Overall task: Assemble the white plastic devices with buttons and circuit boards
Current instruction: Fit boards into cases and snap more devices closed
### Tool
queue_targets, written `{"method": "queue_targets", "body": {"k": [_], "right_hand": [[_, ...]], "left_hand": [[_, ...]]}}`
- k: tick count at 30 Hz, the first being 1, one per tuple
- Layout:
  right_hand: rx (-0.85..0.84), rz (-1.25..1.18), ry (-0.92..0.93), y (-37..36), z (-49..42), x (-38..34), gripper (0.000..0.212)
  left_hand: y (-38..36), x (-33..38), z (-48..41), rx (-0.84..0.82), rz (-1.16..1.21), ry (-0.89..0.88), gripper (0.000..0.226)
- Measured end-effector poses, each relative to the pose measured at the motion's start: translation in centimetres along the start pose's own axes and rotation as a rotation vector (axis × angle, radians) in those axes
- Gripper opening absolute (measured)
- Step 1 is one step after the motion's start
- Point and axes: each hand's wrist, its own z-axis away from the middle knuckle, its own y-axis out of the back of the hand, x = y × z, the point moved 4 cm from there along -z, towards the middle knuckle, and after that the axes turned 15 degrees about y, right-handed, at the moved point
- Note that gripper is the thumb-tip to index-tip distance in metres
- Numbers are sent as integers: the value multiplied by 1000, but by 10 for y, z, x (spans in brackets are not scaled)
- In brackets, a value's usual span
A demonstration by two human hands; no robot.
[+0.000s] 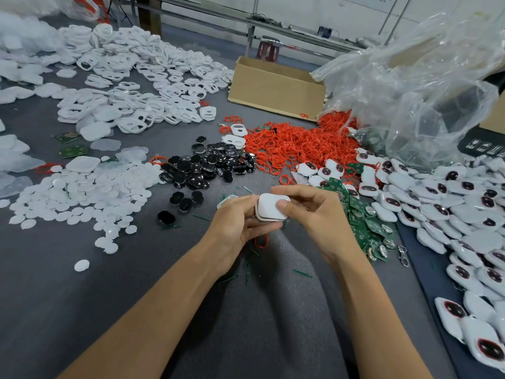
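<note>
Both hands hold one white plastic device above the middle of the grey table. My left hand cups it from the left and below, fingers curled round it. From the right, my right hand grips it with the thumb pressing its smooth back cover. A thin seam shows between its two shells. A red ring hangs under the hands. Green circuit boards lie just right of my right hand. Black buttons are piled beyond the hands.
Red rings heap at centre back. White discs spread to the left, white front shells at back left. Assembled devices pile along the right. A cardboard box and a clear plastic bag stand behind.
</note>
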Motion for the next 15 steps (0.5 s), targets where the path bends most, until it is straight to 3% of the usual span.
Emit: {"method": "queue_targets", "body": {"k": [4,10,15], "right_hand": [[-40,97,23,-1,-1,0,26],[169,-140,-46,13,-2,5,22],[160,-161,-79,15,-1,9,23]], "left_hand": [[0,0,0,-19,-3,9,29],[1,0,-1,-42,-26,13,26],[1,-3,-1,-46,-104,-18,21]]}}
